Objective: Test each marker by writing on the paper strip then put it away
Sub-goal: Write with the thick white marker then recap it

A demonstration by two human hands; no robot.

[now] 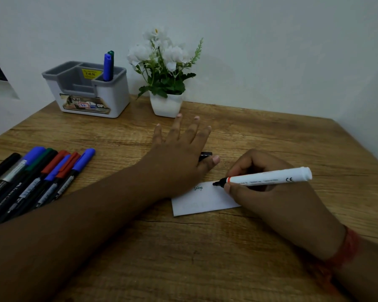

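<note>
The right hand is curling its fingers round a white marker with a black tip; "CE" is showing near its back end. The tip is touching the far edge of the white paper strip, which is lying in the middle of the brown wooden bench. A small word like "Satya" is showing on the strip. The left hand is lying flat and spread, pressing the strip's left end. A black cap is peeking out beside its thumb.

Seven capped markers are lying by the left edge. The grey and white plastic holder at the far left corner is holding two markers and showing a yellow "49.00" sticker.
</note>
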